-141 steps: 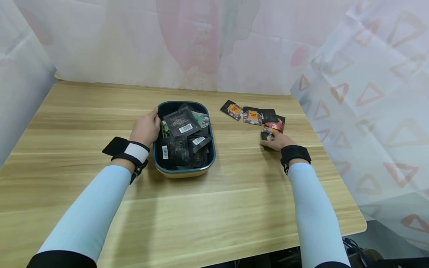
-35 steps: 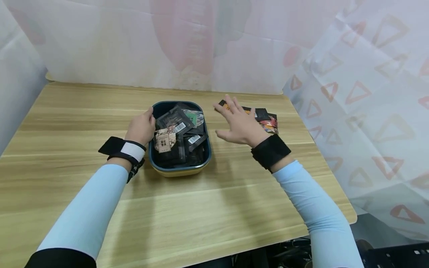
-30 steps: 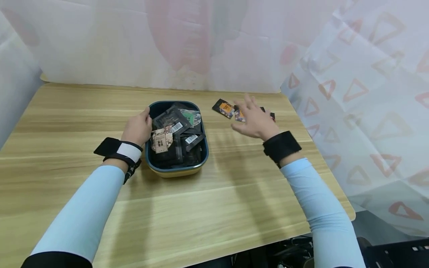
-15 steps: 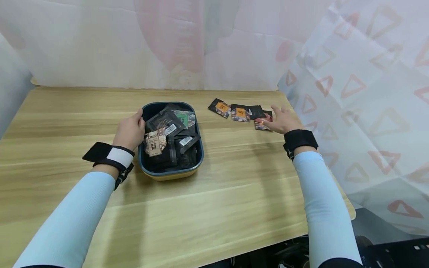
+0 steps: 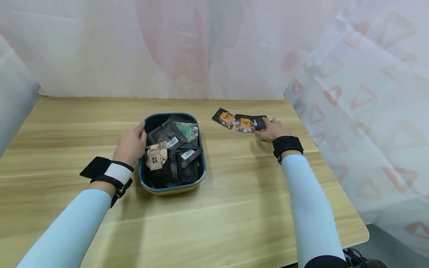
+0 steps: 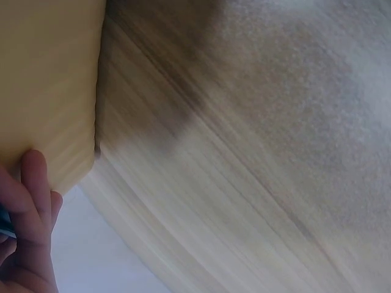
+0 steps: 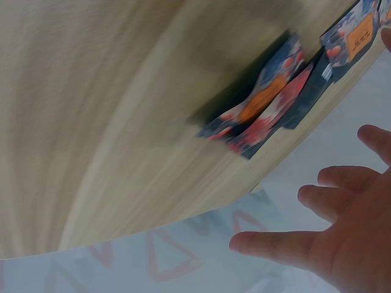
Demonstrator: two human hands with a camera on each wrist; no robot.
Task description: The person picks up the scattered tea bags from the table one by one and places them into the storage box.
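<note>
A blue tray with a yellow outer wall point(image 5: 169, 191) sits mid-table, filled with several black foil packets point(image 5: 167, 133) and one brown packet point(image 5: 155, 158). My left hand point(image 5: 136, 134) grips the tray's left rim, and its fingers point(image 6: 32, 195) lie against the yellow wall point(image 6: 46, 85). A row of loose packets point(image 5: 245, 124) lies on the table to the right. Over the row's right end my right hand point(image 5: 269, 126) rests with straight fingers, partly covering a reddish packet. In the right wrist view its fingers point(image 7: 317, 195) are spread beside the orange and red packets point(image 7: 263, 110).
A wooden table point(image 5: 234, 208) carries everything; its right edge runs just past the loose packets. A pale curtain point(image 5: 201, 48) hangs behind, and a sheet printed with red triangles point(image 5: 362, 96) hangs on the right.
My right hand swung from beside the tray out to the right and came down on the loose packets. The left hand kept its hold on the tray rim.
</note>
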